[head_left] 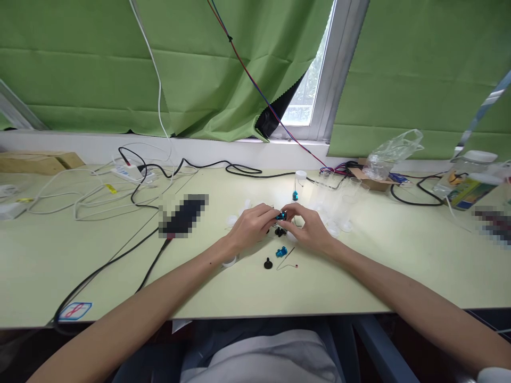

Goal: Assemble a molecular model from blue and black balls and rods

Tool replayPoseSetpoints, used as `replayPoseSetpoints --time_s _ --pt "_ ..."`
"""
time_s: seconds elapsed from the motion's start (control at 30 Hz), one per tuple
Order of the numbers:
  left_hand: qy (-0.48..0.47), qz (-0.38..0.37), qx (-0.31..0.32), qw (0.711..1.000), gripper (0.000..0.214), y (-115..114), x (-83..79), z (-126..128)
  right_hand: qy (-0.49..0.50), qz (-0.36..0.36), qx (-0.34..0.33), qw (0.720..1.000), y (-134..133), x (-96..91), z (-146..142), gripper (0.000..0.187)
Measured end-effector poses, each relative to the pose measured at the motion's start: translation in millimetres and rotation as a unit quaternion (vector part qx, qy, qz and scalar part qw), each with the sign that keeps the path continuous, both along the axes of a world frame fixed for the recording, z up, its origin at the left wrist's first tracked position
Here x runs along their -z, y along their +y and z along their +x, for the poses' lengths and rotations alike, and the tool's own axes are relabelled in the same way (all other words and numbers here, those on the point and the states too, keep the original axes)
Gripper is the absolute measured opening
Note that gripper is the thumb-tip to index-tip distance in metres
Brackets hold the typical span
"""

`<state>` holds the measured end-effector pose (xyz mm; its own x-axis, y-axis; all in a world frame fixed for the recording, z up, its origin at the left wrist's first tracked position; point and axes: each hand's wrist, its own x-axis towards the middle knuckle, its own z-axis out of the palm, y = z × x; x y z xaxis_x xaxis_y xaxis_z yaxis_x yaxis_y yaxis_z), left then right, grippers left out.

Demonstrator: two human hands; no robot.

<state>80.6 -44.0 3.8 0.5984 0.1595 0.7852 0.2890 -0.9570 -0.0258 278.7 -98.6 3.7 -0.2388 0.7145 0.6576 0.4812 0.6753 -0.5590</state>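
Both hands meet over the middle of the table, around a small blue metallic and black part [281,216]. My left hand [253,224] pinches it from the left, fingers closed. On its other side, my right hand [310,227] grips the same part between thumb and fingertips. Just below the fingers lie small black pieces [280,232], partly hidden. Nearer to me are a second blue metallic part [281,251], a black disc with a short stem [268,263] and a thin bent wire with a red tip [288,266]. Another blue piece [295,196] stands behind my hands.
Clear plastic tubes [351,192] and white caps [334,229] lie right of my hands. A pixelated dark device [184,215] with a cable is at left. Cables [243,169] run along the wall; a cardboard box [371,182] and bottles [459,173] stand at the right.
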Motion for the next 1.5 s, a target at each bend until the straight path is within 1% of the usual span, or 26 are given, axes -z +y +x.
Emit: replayPoseSetpoints --time_s 0.13,0.27,0.33,0.43,0.5,0.57,0.63,0.7,0.77,0.83,0.97,1.07,1.17,1.27,1.4,1.5 --pt "0.021 -0.019 -0.007 1.0 0.014 -1 -0.5 0 -0.013 0.001 0.005 1.0 1 1.9 -1 0.011" --pt "0.017 -0.022 -0.016 0.999 0.015 -3 -2.4 1 -0.02 0.009 0.027 0.999 2 5.0 0 0.009" --pt "-0.004 -0.014 -0.031 0.999 0.019 -4 -5.0 1 -0.012 0.019 0.05 0.998 3 5.2 0 0.009" --pt "-0.062 0.017 -0.073 0.995 0.022 -7 -10.5 1 0.031 0.025 0.092 0.995 3 3.7 0 0.013" --pt "-0.107 0.036 -0.094 0.989 0.017 -10 -13.5 1 0.067 0.026 0.118 0.99 3 2.3 0 0.015" --pt "-0.137 0.035 -0.096 0.985 0.01 -12 -13.9 3 0.099 0.025 0.138 0.985 2 1.2 0 0.017" --pt "-0.143 0.0 -0.083 0.986 0.005 -15 -11.7 5 0.126 0.025 0.151 0.98 1 0.6 -1 0.018" --pt "-0.125 -0.071 -0.068 0.987 0.011 -17 -8.3 7 0.154 0.022 0.149 0.977 -1 0.3 -2 0.018" --pt "-0.105 -0.134 -0.065 0.983 0.019 -19 -6.1 9 0.188 0.01 0.133 0.973 -3 0.0 -5 0.017" --pt "-0.085 -0.189 -0.058 0.977 0.021 -21 -6.3 10 0.226 -0.012 0.105 0.968 -5 -0.3 -9 0.017" --pt "-0.087 -0.308 -0.05 0.946 0.028 -22 -9.0 10 0.271 -0.069 0.051 0.959 -7 0.0 -16 0.02" --pt "-0.109 -0.374 -0.023 0.921 0.036 -22 -8.9 11 0.281 -0.107 0.025 0.953 -6 1.4 -19 0.025" --pt "-0.124 -0.406 0.011 0.906 0.034 -22 -8.5 12 0.285 -0.128 -0.001 0.95 -4 3.2 -19 0.028" --pt "-0.137 -0.422 0.03 0.896 0.03 -22 -8.6 12 0.266 -0.137 -0.014 0.954 -4 3.9 -19 0.032" --pt "-0.16 -0.424 0.043 0.89 0.026 -22 -9.6 12 0.24 -0.154 -0.024 0.958 -7 2.7 -21 0.036" --pt "-0.158 -0.428 0.048 0.889 0.026 -23 -11.1 12 0.23 -0.162 -0.035 0.959 -7 2.5 -21 0.039"
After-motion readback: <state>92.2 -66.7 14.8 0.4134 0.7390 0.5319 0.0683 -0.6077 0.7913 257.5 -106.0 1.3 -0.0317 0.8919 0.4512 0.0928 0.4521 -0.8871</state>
